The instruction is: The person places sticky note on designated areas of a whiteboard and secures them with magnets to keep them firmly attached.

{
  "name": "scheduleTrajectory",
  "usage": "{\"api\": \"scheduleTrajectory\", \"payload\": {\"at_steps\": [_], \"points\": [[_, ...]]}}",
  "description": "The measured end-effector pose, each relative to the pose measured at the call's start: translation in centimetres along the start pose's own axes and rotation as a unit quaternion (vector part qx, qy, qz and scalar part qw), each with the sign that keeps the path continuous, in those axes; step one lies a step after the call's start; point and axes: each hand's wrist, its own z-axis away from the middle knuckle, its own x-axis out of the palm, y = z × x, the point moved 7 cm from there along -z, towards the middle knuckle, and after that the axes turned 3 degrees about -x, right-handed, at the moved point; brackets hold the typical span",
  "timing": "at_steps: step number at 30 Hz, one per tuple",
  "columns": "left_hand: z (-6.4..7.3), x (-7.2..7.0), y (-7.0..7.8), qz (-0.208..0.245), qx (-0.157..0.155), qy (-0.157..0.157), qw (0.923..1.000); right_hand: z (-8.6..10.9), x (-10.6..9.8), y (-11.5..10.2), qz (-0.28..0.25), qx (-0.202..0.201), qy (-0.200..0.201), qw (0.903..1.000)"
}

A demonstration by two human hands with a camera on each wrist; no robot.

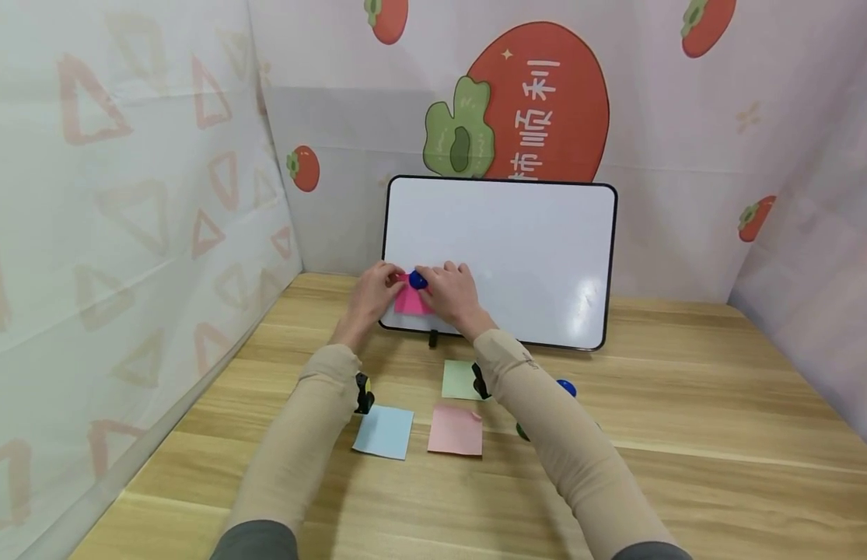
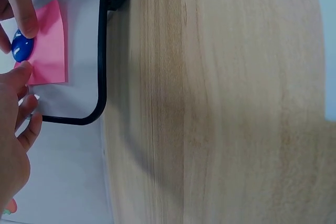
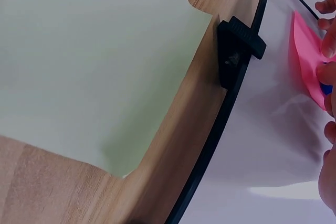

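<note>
A bright pink sticky note (image 1: 409, 303) lies against the lower left of a black-framed whiteboard (image 1: 517, 249). My left hand (image 1: 370, 298) pinches the note's upper left corner between thumb and finger. At the note's upper edge, a round blue magnet (image 1: 418, 280) is held between the thumb and forefinger of my right hand (image 1: 452, 293). In the left wrist view the magnet (image 2: 22, 46) sits over the note (image 2: 52, 51), with fingertips on either side of it. The right wrist view shows the note (image 3: 306, 51) bowed, its lower edge standing off the board.
On the wooden table (image 1: 713, 404) lie a light green note (image 1: 457, 379), a blue note (image 1: 386, 432) and a pale pink note (image 1: 456, 432). Another blue magnet (image 1: 567, 386) and a green one (image 1: 522, 432) are partly behind my right sleeve. A black foot (image 1: 433, 339) supports the board.
</note>
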Motion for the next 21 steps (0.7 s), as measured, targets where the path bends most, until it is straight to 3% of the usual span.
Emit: {"api": "scheduleTrajectory", "payload": {"at_steps": [7,13,21], "points": [[0.3,-0.5,0.0,-0.011,0.003,-0.005,0.9999,0.7,-0.5,0.1,-0.006,-0.008,0.012,0.9999],[0.5,-0.8,0.0,-0.017,0.006,-0.017,0.9997,1.2,-1.0,0.2,-0.019,-0.007,-0.012,0.9997],[0.9,-0.5,-0.1,-0.011,0.015,-0.067,0.9975,2.4,-1.6,0.5,-0.038,-0.014,-0.045,0.9982]]}}
